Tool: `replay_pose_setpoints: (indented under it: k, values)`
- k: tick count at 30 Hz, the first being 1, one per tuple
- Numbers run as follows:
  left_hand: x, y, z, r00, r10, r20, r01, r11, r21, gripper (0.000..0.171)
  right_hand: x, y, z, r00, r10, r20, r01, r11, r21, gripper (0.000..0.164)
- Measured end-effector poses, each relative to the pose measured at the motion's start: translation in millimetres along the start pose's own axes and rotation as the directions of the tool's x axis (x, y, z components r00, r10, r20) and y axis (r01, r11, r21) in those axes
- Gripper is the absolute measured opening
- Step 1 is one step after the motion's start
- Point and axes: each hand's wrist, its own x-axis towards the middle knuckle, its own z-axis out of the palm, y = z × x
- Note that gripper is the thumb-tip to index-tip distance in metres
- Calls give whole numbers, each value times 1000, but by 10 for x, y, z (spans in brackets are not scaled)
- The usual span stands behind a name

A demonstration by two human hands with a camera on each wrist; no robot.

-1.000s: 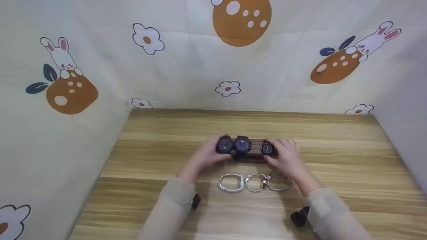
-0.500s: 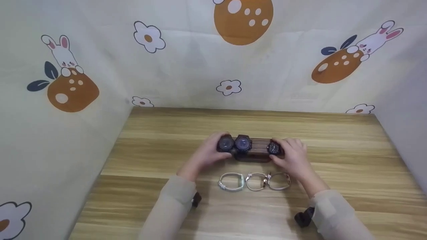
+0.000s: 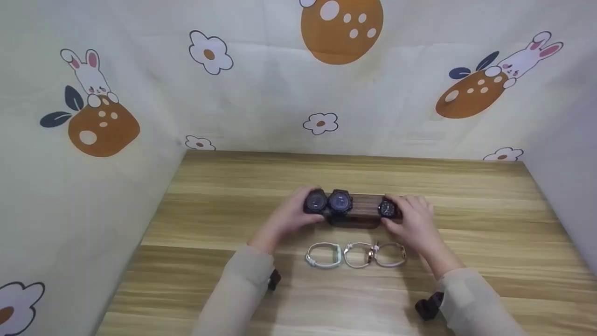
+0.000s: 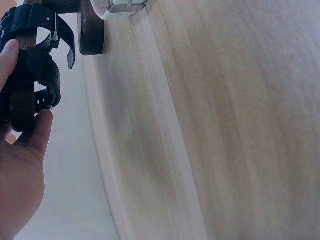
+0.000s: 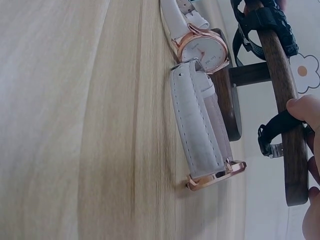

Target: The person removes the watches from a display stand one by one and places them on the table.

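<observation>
A dark wooden T-shaped watch stand (image 3: 366, 204) carries three black watches on its bar. My left hand (image 3: 291, 211) grips the large leftmost black watch (image 3: 316, 201) at the bar's left end. Beside it sits a second large black watch (image 3: 340, 201). Toward the right end, my right hand (image 3: 414, 219) pinches a smaller black watch (image 3: 386, 208) between thumb and fingers, its strap looped round the bar. In the right wrist view the end of the wooden bar (image 5: 295, 175) sticks out past this watch.
Three light-strapped watches lie in a row before the stand: a pale green one (image 3: 336, 255), a rose-gold one (image 5: 202, 52) in the middle, and a white-strapped one (image 5: 197, 125) on the right. They rest on a wood-grain table (image 3: 224, 186) with printed cloth (image 3: 261, 93) behind.
My right hand has moved to the right along the bar with the small black watch, widening the gap to the middle watch. My left hand has stayed at the left end.
</observation>
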Motion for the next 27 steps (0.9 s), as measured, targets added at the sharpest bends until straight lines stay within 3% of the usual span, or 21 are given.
replay_pose_setpoints:
  k: [18, 27]
  values:
    - [-17, -33, -3, 1000, 16, -4, -16, 1000, 4, 76, -10, 0, -13, 999, 31, 17, -31, 1000, -4, 62]
    - [8, -14, 20, 1000, 23, -6, -23, 1000, 11, 75, -66, 105, -47, 999, -14, -51, 14, 1000, -17, 60]
